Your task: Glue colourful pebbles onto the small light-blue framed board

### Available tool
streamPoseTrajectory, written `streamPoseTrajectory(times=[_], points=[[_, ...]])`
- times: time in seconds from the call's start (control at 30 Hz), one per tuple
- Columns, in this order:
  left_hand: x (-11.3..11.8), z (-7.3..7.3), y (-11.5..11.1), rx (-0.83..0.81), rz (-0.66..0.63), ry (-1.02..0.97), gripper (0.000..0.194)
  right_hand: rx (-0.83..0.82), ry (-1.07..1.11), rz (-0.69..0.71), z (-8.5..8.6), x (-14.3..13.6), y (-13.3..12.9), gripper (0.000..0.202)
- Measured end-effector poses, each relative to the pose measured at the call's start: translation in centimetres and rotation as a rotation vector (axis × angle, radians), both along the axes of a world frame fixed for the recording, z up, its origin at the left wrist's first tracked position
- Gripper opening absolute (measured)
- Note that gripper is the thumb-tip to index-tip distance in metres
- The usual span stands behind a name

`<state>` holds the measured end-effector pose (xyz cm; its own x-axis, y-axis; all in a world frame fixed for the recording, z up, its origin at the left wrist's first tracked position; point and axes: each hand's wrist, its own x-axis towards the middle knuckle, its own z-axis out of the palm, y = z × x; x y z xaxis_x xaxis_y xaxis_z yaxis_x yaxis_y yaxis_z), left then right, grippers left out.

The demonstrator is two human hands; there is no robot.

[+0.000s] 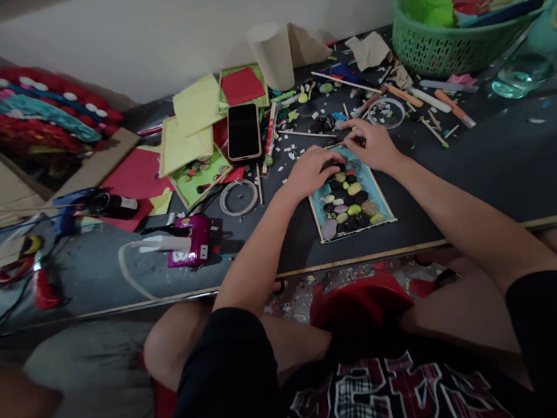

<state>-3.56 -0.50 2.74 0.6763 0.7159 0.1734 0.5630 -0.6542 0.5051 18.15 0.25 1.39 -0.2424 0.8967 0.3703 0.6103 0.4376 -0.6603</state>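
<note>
A blue panel (380, 198) edged with thin wooden sticks lies flat on the dark table, and rows of coloured pebbles (346, 200) cover its middle. Over the panel's upper left part rests my left hand (315, 170), its fingers curled onto the top pebbles; whether it grips one is hidden. My right hand (370, 145) is at the panel's top edge, index finger stretched toward the scraps behind, thumb and other fingers bent around something dark and too small to name.
A phone (243, 132) lies on yellow and green frames left of the panel. A purple power adapter (190, 241) sits near the front edge. Sticks, paper scraps and glue sticks (429, 99) litter the back. A green basket (441, 49) and a bottle (519, 71) stand right.
</note>
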Motion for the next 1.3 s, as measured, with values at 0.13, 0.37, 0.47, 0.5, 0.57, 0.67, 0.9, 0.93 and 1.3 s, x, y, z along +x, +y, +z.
streamPoseTrajectory(times=[0.13, 0.37, 0.47, 0.5, 0.57, 0.67, 0.9, 0.93, 1.3], points=[[0.0, -0.5, 0.1, -0.01, 0.038, -0.069, 0.02, -0.009, -0.008, 0.004, 0.0, 0.0, 0.0, 0.041], [-0.6, -0.7, 0.6, -0.065, 0.04, -0.136, 0.022, -0.008, -0.01, 0.009, 0.1, -0.1, -0.1, 0.041], [-0.8, -0.8, 1.0, -0.054, -0.077, -0.071, 0.023, -0.024, -0.016, 0.021, 0.2, -0.2, -0.1, 0.04], [-0.8, -0.8, 1.1, -0.056, -0.101, -0.054, 0.024, -0.025, -0.014, 0.022, 0.2, -0.2, 0.0, 0.04], [-0.9, -0.8, 1.2, -0.055, -0.119, -0.026, 0.026, -0.023, -0.006, 0.023, 0.1, -0.2, 0.0, 0.04], [-0.8, -0.9, 1.3, -0.051, -0.106, -0.016, 0.028, -0.018, 0.0, 0.027, -0.1, -0.2, 0.1, 0.041], [-0.8, -1.0, 0.9, -0.006, -0.049, -0.064, 0.029, -0.009, -0.014, 0.046, -0.2, -0.1, 0.2, 0.043], [-0.9, -0.9, 0.8, 0.001, -0.035, -0.076, 0.028, -0.008, -0.018, 0.048, -0.3, -0.1, 0.2, 0.043], [-1.0, -0.4, 0.5, -0.005, 0.003, -0.08, 0.016, -0.014, -0.009, 0.049, -0.3, -0.1, 0.2, 0.042]])
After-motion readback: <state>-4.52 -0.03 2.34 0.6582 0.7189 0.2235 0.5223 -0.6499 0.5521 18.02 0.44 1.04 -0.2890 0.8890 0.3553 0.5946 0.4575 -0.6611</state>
